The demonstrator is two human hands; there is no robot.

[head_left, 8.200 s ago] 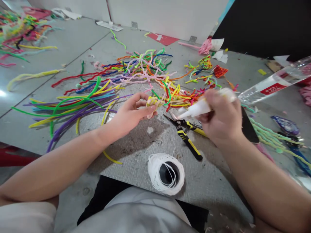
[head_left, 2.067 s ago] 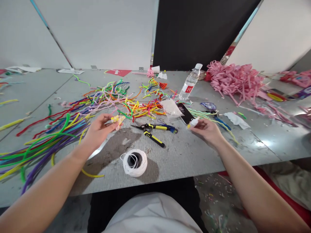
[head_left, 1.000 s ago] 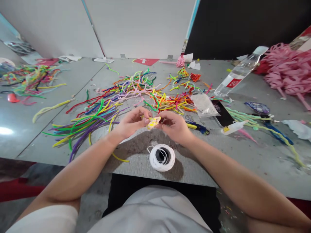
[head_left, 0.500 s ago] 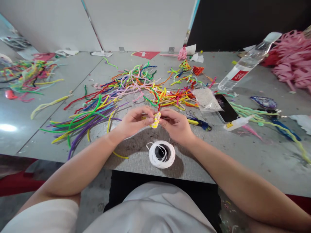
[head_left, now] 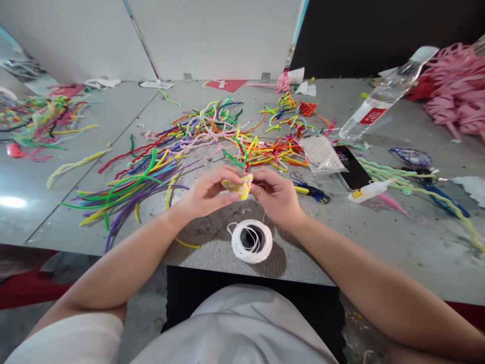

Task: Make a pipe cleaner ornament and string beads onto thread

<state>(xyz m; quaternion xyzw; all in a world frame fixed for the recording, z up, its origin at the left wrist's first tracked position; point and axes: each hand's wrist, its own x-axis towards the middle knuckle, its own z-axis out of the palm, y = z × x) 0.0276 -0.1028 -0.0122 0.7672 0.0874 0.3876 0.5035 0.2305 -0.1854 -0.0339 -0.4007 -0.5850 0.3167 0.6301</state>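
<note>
A small yellow-and-white woven piece is held up between both hands, just above the table's front part. My left hand grips it with thumb below and fingers above. At its right end, the fingertips of my right hand are pinched against the piece; whether they also hold a thread is too small to tell. Right below the hands sits a roll of white cord with a dark core and a loose loop on top. Behind the hands lies a heap of colourful pipe cleaners.
To the right are a clear bag of white beads, a phone, a glue bottle, a tilted water bottle and a pink ribbon pile. Purple and green pipe cleaners lie left. Two small woven pieces stand at the back.
The woven piece has turned and shows more of its length in the left hand. My left fingers have shifted and opened slightly around it. The right hand stays nearly in place.
</note>
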